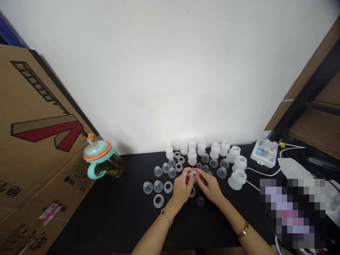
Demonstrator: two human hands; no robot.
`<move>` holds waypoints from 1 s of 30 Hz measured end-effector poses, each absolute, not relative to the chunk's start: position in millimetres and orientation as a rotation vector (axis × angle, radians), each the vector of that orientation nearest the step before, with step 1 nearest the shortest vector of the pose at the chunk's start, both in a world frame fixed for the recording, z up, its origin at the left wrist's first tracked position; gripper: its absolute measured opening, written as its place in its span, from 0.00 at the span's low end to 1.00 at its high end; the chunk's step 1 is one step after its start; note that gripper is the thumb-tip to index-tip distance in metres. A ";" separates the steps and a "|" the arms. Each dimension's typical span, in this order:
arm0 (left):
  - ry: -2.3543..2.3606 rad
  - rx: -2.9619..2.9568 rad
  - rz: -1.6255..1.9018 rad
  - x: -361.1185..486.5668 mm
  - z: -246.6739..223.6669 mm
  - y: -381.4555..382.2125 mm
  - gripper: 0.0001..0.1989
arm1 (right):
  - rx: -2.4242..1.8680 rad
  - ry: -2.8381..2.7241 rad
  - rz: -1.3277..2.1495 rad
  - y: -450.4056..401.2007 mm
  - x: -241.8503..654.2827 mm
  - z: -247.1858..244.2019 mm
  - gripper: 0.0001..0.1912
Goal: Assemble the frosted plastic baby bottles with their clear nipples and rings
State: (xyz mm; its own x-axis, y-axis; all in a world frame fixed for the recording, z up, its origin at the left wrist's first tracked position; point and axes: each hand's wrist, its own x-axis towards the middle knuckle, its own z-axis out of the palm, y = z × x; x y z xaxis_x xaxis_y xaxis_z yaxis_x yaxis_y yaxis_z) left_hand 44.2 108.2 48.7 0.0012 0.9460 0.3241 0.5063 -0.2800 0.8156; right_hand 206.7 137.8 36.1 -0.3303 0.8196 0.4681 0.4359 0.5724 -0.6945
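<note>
Over the black worktop (111,212), left hand (182,187) and right hand (211,187) are pinching one clear cap (194,175) between fingertips, steadying it among loose rings (168,187).

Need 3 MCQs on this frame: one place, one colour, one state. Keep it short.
1. Where is the sippy cup?
A. left of the hands
B. right of the hands
C. behind the white device

2. What colour is the table?
A. white
B. black
C. green

3. What is the left hand doing?
A. lying flat on the table
B. meeting the right hand on a small clear part
C. holding the cup

A: the cup stands by the cardboard box.
B: the tabletop is dark all over.
B: both hands' fingers close on the part.
</note>
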 end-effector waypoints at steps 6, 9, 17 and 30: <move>1.560 1.856 1.175 42.2 50.6 109.7 0.12 | -0.977 -1.945 0.596 139.0 205.5 30.9 0.20; 1.516 1.817 1.216 43.4 49.2 110.2 0.11 | -0.965 -1.943 0.633 139.3 205.1 32.2 0.22; 1.482 1.776 1.222 46.4 46.7 108.5 0.10 | -0.981 -1.994 0.706 138.5 205.7 35.6 0.23; 1.464 1.763 1.261 48.4 46.8 107.5 0.08 | -0.986 -2.005 0.662 138.4 206.9 33.4 0.23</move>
